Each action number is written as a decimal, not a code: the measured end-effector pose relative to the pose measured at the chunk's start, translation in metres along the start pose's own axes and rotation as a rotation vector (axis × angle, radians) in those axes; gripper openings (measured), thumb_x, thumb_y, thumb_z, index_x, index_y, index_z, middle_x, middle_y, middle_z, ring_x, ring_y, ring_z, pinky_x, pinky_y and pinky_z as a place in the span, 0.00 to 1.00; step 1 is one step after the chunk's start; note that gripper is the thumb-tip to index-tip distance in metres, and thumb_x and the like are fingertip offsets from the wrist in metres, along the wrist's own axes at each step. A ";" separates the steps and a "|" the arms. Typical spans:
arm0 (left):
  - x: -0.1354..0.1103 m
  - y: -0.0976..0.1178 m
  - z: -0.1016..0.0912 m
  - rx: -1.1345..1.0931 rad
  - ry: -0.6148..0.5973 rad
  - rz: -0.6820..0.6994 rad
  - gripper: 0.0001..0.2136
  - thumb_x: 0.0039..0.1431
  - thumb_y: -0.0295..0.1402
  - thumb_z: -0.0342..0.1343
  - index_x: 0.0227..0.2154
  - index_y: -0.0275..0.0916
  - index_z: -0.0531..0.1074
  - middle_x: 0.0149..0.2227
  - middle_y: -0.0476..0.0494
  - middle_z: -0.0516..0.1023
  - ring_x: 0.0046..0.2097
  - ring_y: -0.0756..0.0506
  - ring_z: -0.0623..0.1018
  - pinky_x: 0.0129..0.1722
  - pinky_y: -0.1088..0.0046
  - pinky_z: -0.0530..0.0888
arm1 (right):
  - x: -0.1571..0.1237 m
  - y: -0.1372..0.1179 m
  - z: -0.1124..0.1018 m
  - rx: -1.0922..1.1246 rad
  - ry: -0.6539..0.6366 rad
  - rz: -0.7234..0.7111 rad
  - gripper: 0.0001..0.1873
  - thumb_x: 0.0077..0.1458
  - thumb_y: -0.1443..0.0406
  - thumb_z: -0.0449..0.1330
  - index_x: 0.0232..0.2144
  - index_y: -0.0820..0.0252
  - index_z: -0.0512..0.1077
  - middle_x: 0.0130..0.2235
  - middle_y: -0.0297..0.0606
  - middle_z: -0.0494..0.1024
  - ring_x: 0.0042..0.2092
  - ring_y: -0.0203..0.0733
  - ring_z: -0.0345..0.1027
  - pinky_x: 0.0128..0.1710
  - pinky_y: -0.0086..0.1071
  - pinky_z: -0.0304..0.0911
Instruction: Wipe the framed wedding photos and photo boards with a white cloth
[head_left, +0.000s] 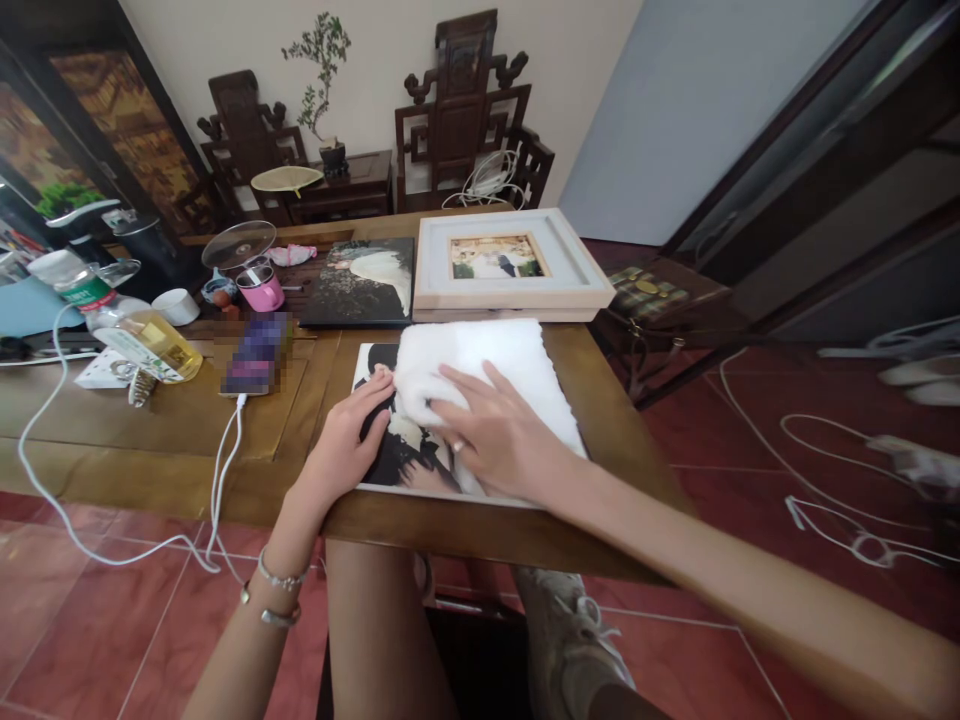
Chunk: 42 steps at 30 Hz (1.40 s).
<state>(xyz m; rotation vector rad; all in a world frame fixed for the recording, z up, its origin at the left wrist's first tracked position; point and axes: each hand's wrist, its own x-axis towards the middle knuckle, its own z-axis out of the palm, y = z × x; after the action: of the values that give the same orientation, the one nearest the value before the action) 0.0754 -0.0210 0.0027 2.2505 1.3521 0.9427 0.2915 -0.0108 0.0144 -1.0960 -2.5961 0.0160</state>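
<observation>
A large photo print (pixel 405 455) lies flat at the near edge of the wooden table (pixel 172 440). A white towel (pixel 487 365) covers most of it. My right hand (pixel 499 435) rests palm down on the towel with fingers stretched out, a ring on one finger. My left hand (pixel 352 435) lies on the print's left side, fingertips touching the towel's edge, fingers flat. Bracelets circle my left wrist.
A white framed photo (pixel 510 265) and a dark photo print (pixel 364 280) lie further back. A phone (pixel 255 365) with a white cable, a bottle (pixel 146 340), a pink cup (pixel 262 290) and bowls stand at left. Carved chairs stand behind; cables trail over the red floor at right.
</observation>
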 end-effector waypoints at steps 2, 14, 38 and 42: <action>0.000 0.000 0.000 0.004 -0.006 -0.001 0.17 0.66 0.31 0.47 0.55 0.35 0.71 0.61 0.35 0.69 0.64 0.41 0.67 0.64 0.54 0.63 | -0.023 -0.016 0.000 0.007 0.044 -0.077 0.19 0.56 0.72 0.53 0.48 0.61 0.73 0.59 0.57 0.69 0.64 0.60 0.56 0.59 0.64 0.50; 0.000 -0.001 0.001 0.000 0.003 0.005 0.17 0.66 0.32 0.47 0.55 0.37 0.71 0.61 0.36 0.69 0.64 0.41 0.66 0.65 0.53 0.62 | -0.047 -0.011 -0.006 0.038 0.102 -0.114 0.18 0.55 0.71 0.54 0.46 0.55 0.75 0.58 0.50 0.72 0.63 0.53 0.59 0.60 0.58 0.53; -0.005 0.001 -0.001 -0.030 -0.007 -0.010 0.22 0.70 0.40 0.41 0.61 0.37 0.64 0.65 0.36 0.63 0.67 0.41 0.61 0.66 0.54 0.58 | -0.054 -0.001 -0.024 0.158 0.038 -0.307 0.15 0.56 0.71 0.53 0.41 0.55 0.76 0.54 0.44 0.76 0.61 0.46 0.62 0.61 0.51 0.55; -0.002 0.000 0.001 0.011 -0.049 -0.007 0.20 0.69 0.36 0.44 0.58 0.34 0.67 0.64 0.33 0.64 0.67 0.40 0.61 0.66 0.53 0.59 | -0.029 0.022 -0.017 0.071 0.083 -0.133 0.16 0.58 0.72 0.49 0.42 0.56 0.74 0.52 0.43 0.77 0.55 0.48 0.68 0.60 0.50 0.55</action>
<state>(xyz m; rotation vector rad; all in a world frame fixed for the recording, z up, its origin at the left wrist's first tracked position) 0.0754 -0.0228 0.0013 2.2601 1.3459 0.8737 0.3311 -0.0178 0.0190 -0.8791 -2.5676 0.0317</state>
